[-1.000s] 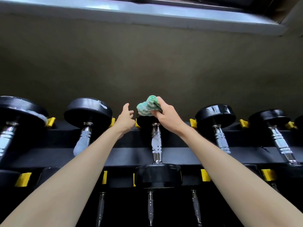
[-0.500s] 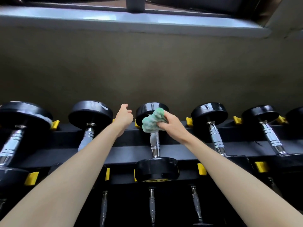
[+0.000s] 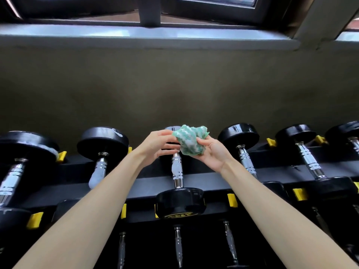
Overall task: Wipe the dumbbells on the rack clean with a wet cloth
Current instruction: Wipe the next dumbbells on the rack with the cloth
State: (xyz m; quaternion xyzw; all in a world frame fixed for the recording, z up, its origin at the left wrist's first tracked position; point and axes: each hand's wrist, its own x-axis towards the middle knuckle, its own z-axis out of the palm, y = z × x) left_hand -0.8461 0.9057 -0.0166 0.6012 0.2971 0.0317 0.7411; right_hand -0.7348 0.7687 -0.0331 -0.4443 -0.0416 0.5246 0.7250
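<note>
A crumpled green cloth (image 3: 191,139) is held in the air in front of the far head of the middle dumbbell (image 3: 179,199). My right hand (image 3: 212,153) cups it from below and the right, palm up, thumb against it. My left hand (image 3: 159,142) touches the cloth's left edge with its fingertips. The dumbbell's chrome handle (image 3: 177,170) shows below both hands, and its near black head rests on the front rail. Its far head is mostly hidden behind the hands and cloth.
Several black dumbbells with chrome handles lie side by side on the black rack (image 3: 213,180) with yellow stops (image 3: 232,199). A lower tier of dumbbells (image 3: 177,243) shows beneath. A dull wall (image 3: 174,84) and a window sill (image 3: 147,38) rise behind.
My right hand has lifted the cloth off the dumbbell's far head and turned palm up. My left hand has left the rack and come across to the cloth.
</note>
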